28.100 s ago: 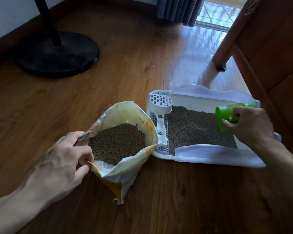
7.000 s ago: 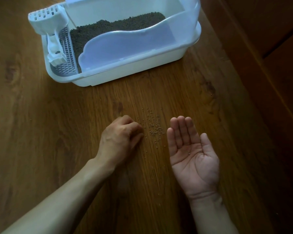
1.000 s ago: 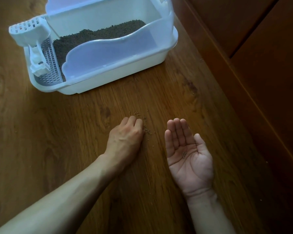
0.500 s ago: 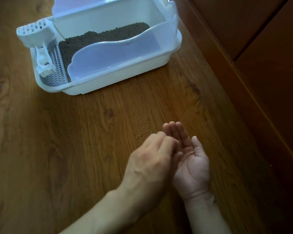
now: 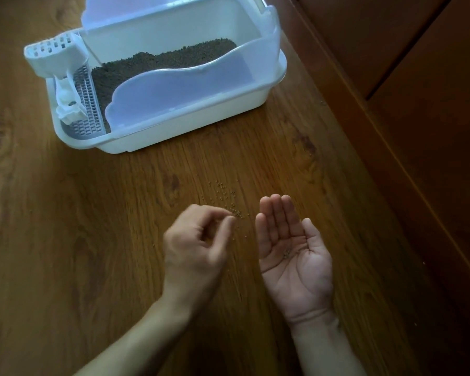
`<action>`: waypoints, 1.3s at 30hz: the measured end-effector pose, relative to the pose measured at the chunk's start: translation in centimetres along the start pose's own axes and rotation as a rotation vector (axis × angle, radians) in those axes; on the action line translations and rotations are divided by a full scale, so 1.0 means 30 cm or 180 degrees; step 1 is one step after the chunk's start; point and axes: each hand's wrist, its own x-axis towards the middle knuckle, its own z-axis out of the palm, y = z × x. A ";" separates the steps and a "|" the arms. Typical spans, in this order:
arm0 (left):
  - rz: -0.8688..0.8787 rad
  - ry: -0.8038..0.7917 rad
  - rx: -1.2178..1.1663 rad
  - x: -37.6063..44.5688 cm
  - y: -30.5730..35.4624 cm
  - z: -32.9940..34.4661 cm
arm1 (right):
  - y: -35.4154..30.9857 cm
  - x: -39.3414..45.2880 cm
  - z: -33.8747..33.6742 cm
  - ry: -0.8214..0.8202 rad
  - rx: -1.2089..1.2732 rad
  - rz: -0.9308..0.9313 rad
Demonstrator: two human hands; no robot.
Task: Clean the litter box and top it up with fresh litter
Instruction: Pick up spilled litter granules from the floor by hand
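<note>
The white litter box point(image 5: 174, 137) stands on the wooden floor at the top, filled with dark litter point(image 5: 158, 63); a white slotted scoop point(image 5: 57, 58) hangs at its left end. Several spilled litter pellets point(image 5: 224, 195) lie scattered on the floor in front of it. My left hand point(image 5: 198, 245), slightly blurred, has its fingers curled, and thumb and forefinger pinch together at the near edge of the scatter. My right hand point(image 5: 291, 251) lies palm up beside the spill, fingers straight, with a few collected pellets point(image 5: 286, 253) in the palm.
A dark wooden furniture panel point(image 5: 418, 104) runs diagonally along the right side, close to the litter box's right end. Bare wooden floor point(image 5: 65, 240) spreads to the left and below my arms.
My left hand has left my right palm, where it was half a second ago, and moved back left to the spilled pellets. More pellets now lie in my right palm.
</note>
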 end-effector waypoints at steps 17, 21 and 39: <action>-0.0107 -0.0475 0.1227 0.071 -0.223 0.047 | -0.020 -0.021 -0.027 -0.0348 0.0273 0.0145; 0.0082 -0.0586 0.1223 0.089 -0.225 0.054 | -0.022 -0.027 -0.039 -0.0333 0.0282 0.0092; 0.0661 -0.1212 0.1661 0.121 -0.236 0.023 | -0.003 -0.024 -0.054 -0.0216 0.0299 0.0143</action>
